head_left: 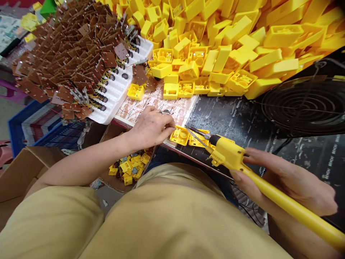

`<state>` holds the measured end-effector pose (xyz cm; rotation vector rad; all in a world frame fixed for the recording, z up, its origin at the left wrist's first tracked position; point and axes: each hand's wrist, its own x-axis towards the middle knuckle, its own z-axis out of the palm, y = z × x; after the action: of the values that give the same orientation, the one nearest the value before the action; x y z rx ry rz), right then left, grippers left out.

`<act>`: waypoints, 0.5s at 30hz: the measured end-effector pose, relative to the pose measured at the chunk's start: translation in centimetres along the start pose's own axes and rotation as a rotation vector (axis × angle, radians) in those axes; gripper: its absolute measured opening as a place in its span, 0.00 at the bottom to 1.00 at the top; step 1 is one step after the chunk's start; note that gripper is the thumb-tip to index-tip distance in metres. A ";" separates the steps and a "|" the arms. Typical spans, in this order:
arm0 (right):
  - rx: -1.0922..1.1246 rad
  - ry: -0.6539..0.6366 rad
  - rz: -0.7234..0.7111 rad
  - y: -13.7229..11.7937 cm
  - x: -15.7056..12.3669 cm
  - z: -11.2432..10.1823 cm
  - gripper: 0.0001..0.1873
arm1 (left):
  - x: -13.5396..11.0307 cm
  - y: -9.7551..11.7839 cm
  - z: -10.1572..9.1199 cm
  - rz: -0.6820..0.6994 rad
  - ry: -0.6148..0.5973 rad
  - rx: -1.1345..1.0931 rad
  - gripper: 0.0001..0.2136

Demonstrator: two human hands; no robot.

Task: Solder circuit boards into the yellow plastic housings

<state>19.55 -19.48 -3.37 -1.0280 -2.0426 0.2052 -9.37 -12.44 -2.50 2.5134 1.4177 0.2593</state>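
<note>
My right hand [285, 180] is wrapped around a yellow soldering gun [231, 153], whose metal tip and thin feed tube point left over the small yellow plastic cases at the bench's front edge. One open case [180, 136] with a round speaker grille lies beside my left hand; a second open case [198, 138] sits under the tip. My left hand [153, 126] is closed, its thumb and forefinger pinched together at the left edge of the first case. What is between those fingertips is hidden.
A white foam tray [113, 97] bears a heap of brown circuit boards [67, 46] with wired round speakers. Yellow cases [215, 43] are piled at the back. A black fan [299, 104] stands at right. Below the bench, a cardboard box [35, 165] and more yellow pieces [132, 167].
</note>
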 end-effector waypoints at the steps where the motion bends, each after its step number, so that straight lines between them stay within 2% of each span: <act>1: 0.045 -0.015 -0.013 -0.2 0.1 0.1 0.28 | 0.0 0.1 -0.1 -0.013 -0.017 -0.006 0.09; 4: 0.137 -0.100 -0.024 -0.6 0.4 0.2 0.12 | 0.1 0.2 -0.4 -0.033 -0.046 -0.022 0.09; 6: 0.119 -0.138 -0.030 -0.8 0.6 0.3 0.05 | 0.2 0.3 -0.5 -0.029 -0.050 -0.020 0.09; 12: 0.094 -0.161 -0.168 -1.1 2.1 0.7 0.11 | 0.8 0.5 -0.8 -0.012 -0.104 0.019 0.08; 15: 0.098 -0.199 -0.206 -1.3 3.2 0.2 0.11 | 1.1 0.6 -1.0 0.003 -0.148 0.018 0.07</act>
<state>17.57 -17.98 -0.98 -0.7552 -2.2773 0.3068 -8.65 -11.65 -1.29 2.4917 1.3650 0.0595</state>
